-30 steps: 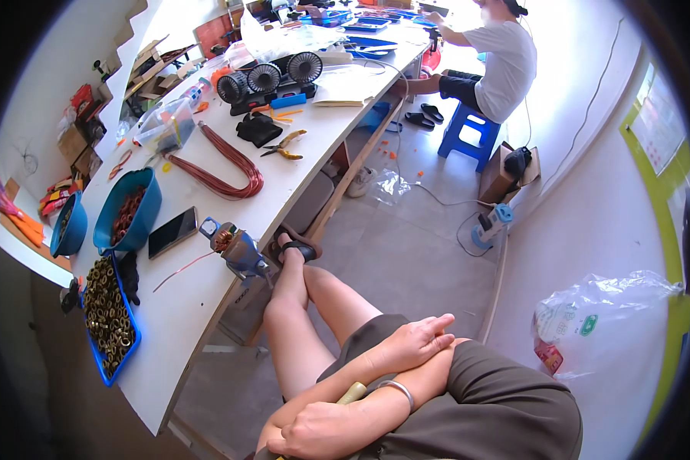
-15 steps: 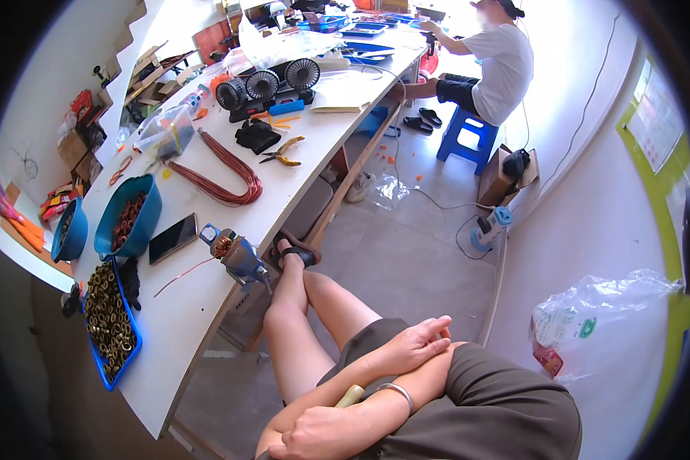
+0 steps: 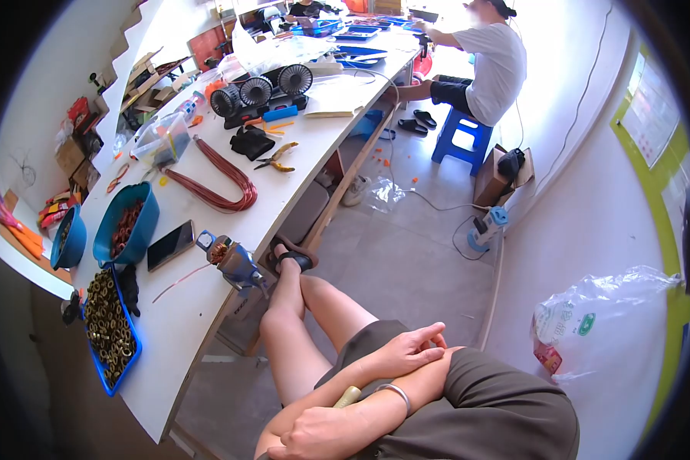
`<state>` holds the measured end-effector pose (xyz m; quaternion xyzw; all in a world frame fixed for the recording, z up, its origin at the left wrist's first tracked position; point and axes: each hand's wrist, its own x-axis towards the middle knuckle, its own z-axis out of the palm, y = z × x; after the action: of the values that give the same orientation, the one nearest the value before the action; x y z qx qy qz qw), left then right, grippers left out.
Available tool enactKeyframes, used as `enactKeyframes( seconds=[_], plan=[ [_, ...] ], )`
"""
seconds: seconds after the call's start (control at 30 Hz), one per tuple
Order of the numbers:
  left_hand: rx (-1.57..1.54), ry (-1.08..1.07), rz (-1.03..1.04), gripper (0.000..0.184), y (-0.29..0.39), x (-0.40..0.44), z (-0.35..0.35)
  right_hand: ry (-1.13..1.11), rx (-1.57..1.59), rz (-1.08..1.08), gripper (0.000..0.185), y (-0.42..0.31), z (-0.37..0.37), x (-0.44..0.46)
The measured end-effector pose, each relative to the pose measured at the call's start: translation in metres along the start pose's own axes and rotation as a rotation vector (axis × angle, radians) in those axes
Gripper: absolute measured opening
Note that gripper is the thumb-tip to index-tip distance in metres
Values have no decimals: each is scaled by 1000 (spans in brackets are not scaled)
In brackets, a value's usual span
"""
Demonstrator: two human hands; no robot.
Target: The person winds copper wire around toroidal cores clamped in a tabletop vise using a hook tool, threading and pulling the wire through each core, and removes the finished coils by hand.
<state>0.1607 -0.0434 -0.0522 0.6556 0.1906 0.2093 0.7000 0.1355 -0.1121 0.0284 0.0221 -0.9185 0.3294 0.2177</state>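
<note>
Hands, two, bare; arms crossed over the lap.
Left hand (image 3: 406, 353): lies over the right forearm; fingers partly extended, nothing visible in them.
Right hand (image 3: 314, 433): curled against the left arm; finger closure cannot be told.
Pale piece (image 3: 349, 396), yellow-green, rounded end: shows between the right hand and left forearm; whether gripped cannot be told.
Bracelet (image 3: 398, 390), silver: on the right wrist.

Table (image 3: 184, 330), white, at the person's left.
Clamp (image 3: 241, 268), blue and metal: at the near table edge, beyond the hands and touching neither.
Coil (image 3: 220, 253), copper: on the clamp, one wire (image 3: 178, 285) trailing over the table.
Phone (image 3: 171, 245), dark screen: flat, beside the clamp.
Tray (image 3: 137, 339), blue: at the table's near end, heaped with brass-coloured rings (image 3: 107, 322).
Bin (image 3: 147, 207), teal: just beyond the tray, reddish pieces inside.
Bowl (image 3: 73, 245), teal: left of the bin.
Wire bundle (image 3: 241, 192), reddish-brown: bent in a U, mid-table.
Pliers (image 3: 282, 159), yellow handles: jaws parted, near a black cloth item (image 3: 251, 142).
Fans (image 3: 254, 92), three in a row: farther up.

Co-worker (image 3: 500, 73), white shirt: seated on a blue stool (image 3: 441, 144), arm extended to the table's far part.
Plastic bag (image 3: 590, 318), clear: by the right wall.
</note>
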Motion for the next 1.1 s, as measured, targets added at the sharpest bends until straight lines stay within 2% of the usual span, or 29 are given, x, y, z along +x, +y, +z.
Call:
enactKeyframes(
  seconds=[0.07, 0.13, 0.17, 0.23, 0.27, 0.3, 0.33, 0.37, 0.4, 0.43, 0.47, 0.5, 0.57, 0.63, 0.7, 0.73, 0.83, 0.9, 1.1],
  plan=[
    [-51, -7, -74, 45, 0, -5, 0, 19, 15, -6, 13, 0, -2, -1],
    [-18, 204, -98, 44, -4, -14, 3, -16, 8, 31, 13, -2, -16, -1],
    [260, 248, -78, 43, -13, -20, 0, -56, 6, 70, 14, -2, -23, -3],
    [400, 422, -50, 41, -35, -38, -4, 122, 102, 168, 16, 8, -29, -9],
    [307, 545, -25, 40, -69, -49, -7, 178, 83, 197, 18, 18, -33, -15],
    [-97, 708, -38, 42, -86, -59, -5, 273, 17, 231, 18, 21, -45, -21],
    [-237, 866, -11, 39, -97, -70, -4, 293, -266, 417, 17, 24, -47, -28],
    [-861, 735, 466, 33, -158, -86, -19, 318, -98, 482, 13, 34, -54, -35],
    [-749, 980, 387, 31, -133, -93, -20, 439, -60, 439, 11, 55, -44, -46],
    [-624, 1219, 305, 30, -101, -100, -21, 420, 14, 507, 13, 58, -47, -54],
    [-517, 1368, 73, 15, -92, -108, -32, 400, 89, 576, 16, 60, -50, -62],
    [-439, 1391, 129, 12, -72, -115, -39, 437, 143, 585, 20, 62, -47, -67],
    [-309, 1451, 259, 16, -47, -124, -55, 311, 318, 671, 22, 63, -44, -71],
    [-147, 1475, 400, 24, -23, -126, -68, 359, 508, 584, 22, 69, -19, -73],
    [-184, 1401, 625, 24, 20, -114, -73, 157, 343, 489, 20, 69, -14, -68],
    [-165, 1360, 719, 24, 33, -111, -77, 145, 301, 458, 22, 69, -8, -64],
    [-148, 1305, 845, 28, 73, -102, -78, 162, 222, 366, 25, 65, -1, -55],
    [-153, 1296, 881, 28, 88, -101, -78, 80, 171, 354, 25, 59, -5, -50],
    [-198, 1343, 1001, 32, 101, -108, -85, 76, 212, 227, 30, 66, 5, -54]
  ],
)
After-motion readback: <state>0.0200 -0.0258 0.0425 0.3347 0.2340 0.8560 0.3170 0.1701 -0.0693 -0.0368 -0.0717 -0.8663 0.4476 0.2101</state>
